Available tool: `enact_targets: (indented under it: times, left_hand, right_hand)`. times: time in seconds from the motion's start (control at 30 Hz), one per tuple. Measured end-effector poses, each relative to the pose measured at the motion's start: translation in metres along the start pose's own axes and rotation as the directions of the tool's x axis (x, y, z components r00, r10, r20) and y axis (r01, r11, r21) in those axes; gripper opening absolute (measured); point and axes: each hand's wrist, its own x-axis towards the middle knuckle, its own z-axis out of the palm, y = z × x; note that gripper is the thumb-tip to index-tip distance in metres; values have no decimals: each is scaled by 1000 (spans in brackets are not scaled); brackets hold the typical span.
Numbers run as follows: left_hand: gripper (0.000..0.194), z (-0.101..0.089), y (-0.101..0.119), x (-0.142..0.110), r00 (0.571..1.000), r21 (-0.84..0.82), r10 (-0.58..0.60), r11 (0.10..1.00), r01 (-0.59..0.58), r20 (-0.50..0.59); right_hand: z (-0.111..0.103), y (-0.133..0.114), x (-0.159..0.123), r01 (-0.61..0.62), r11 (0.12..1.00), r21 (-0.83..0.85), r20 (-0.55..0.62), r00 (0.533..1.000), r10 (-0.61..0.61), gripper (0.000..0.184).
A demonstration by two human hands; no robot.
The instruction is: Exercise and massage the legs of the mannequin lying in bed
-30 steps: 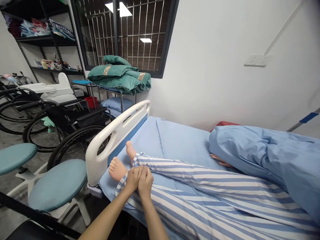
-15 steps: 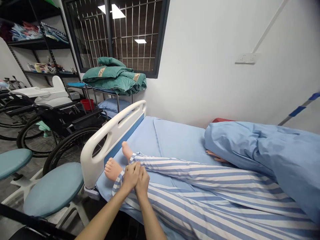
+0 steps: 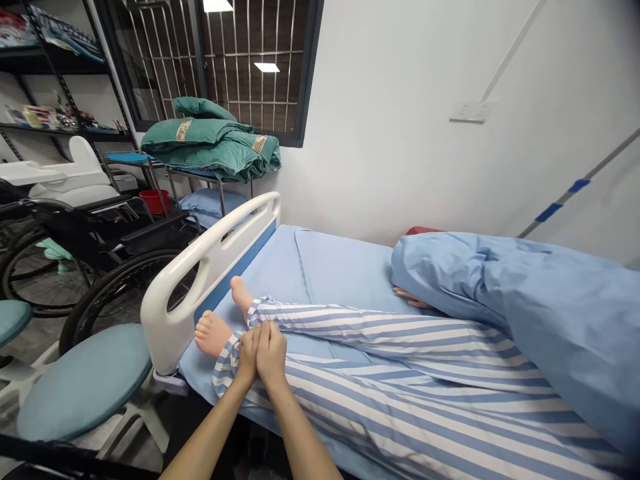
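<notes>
My left hand (image 3: 248, 352) and my right hand (image 3: 271, 351) are side by side, touching, on the near lower leg of a figure lying on a bed. Both are closed, fingers curled over the far side of the blue-and-white striped trouser leg (image 3: 320, 381) just above the ankle; the fingertips are hidden. Left of my hands the near bare foot (image 3: 213, 333) points toes up, smooth like a manikin's. Behind it the far foot (image 3: 241, 295) sticks out of the other striped leg (image 3: 350, 321).
A white footboard (image 3: 165, 300) closes the bed's left end. Bunched blue quilt (image 3: 480, 280) covers the figure's upper part, with fingers (image 3: 413, 297) showing beneath. Round stools (image 3: 87, 377) and a wheelchair (image 3: 135, 247) stand left. Green bedding (image 3: 210, 150) lies on a rack under the window.
The view has turned a little to the right and down, so the room shifts left and up. Both hands keep their place on the near leg, closed as before.
</notes>
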Motion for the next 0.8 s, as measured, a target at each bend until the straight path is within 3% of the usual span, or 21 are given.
enact_targets:
  times: [0.17, 0.3, 0.5, 0.7, 0.8]
  left_hand:
    - [34, 4, -2, -2, 998, 14, 11, 1000, -12, 62]
    - [36, 1, 18, 7, 992, -28, -58, 998, 61, 115]
    - [38, -4, 39, 10, 988, -214, -133, 966, 146, 75]
    - [35, 4, 23, -1, 996, -12, -52, 999, 53, 72]
    - [36, 5, 22, -1, 995, 9, -36, 999, 35, 92]
  right_hand:
    - [0, 13, -5, -9, 999, 48, -79, 997, 13, 37]
    - [0, 18, -2, -42, 994, 99, -97, 994, 52, 39]
    - [-2, 19, 2, -87, 974, 207, -83, 991, 106, 40]
    - [-3, 19, 4, -80, 977, 198, -86, 991, 99, 37]
    - [-11, 12, 6, -43, 996, 82, -98, 994, 51, 38]
